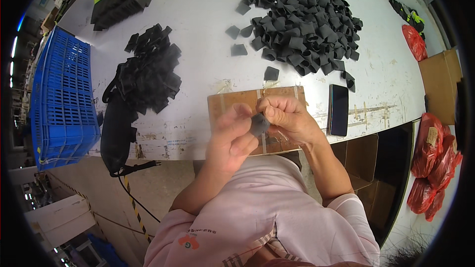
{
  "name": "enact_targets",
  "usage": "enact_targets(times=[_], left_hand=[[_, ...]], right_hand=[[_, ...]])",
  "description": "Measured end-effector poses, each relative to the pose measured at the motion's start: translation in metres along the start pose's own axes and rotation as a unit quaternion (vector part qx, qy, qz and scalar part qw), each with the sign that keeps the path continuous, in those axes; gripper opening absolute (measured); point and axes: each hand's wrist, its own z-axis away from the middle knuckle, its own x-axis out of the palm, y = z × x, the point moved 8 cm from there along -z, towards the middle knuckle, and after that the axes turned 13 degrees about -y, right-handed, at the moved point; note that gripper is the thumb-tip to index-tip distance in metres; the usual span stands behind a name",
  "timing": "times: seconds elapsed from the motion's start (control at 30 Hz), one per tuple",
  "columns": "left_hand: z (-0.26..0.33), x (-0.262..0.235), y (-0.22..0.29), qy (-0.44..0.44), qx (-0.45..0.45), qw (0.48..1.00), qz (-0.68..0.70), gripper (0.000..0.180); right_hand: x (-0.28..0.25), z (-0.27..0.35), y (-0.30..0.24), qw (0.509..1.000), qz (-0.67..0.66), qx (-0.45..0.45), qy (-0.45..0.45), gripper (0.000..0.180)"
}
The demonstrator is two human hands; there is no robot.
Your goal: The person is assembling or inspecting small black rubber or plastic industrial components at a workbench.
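My right hand point(288, 114) is closed, pinching a small dark grey fabric piece point(259, 124) between thumb and fingers. At the piece's left side is my left hand point(231, 136), its fingers curled and smeared by motion, so its grip is unclear. Both hands are above a brown board point(220, 103) at the table's near edge. Beyond it, a large pile of short dark grey fabric sleeves point(307, 24) covers the far middle of the table. One loose sleeve point(271, 73) lies just past the board.
Left of the board are a heap of flat black pieces point(151, 74) and a black bag-like thing point(116, 133). A blue plastic crate point(64, 104) stands at the left edge. A phone point(338, 110) lies right of the board. Red plastic bags point(430, 158) and a cardboard box point(440, 86) are farther right.
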Motion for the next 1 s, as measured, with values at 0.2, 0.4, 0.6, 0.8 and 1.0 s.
enact_targets(times=[0.2, 0.4, 0.6, 0.8, 1.0], left_hand=[[0.009, -0.011, 0.016, 0.063, 0.036, 0.975, -0.208, 0.027], [-0.003, 0.049, 0.048, -0.017, 0.17, 0.736, -0.656, 0.03], [-0.002, 0.054, 0.049, -0.016, 0.195, 0.7, -0.687, 0.016], [-0.003, 0.054, 0.047, -0.014, 0.196, 0.682, -0.704, 0.017], [-0.003, 0.049, 0.044, 0.001, 0.188, 0.737, -0.649, 0.015]], right_hand=[[0.003, -0.001, -0.011, 0.996, 0.088, -0.01, 0.018, 0.027], [0.012, 0.034, -0.052, 0.874, 0.41, -0.183, 0.187, 0.025], [0.049, 0.038, -0.068, 0.733, 0.609, -0.238, 0.189, 0.03], [0.046, 0.033, -0.062, 0.731, 0.605, -0.271, 0.164, 0.021], [0.042, 0.033, -0.067, 0.797, 0.51, -0.267, 0.183, 0.019]])
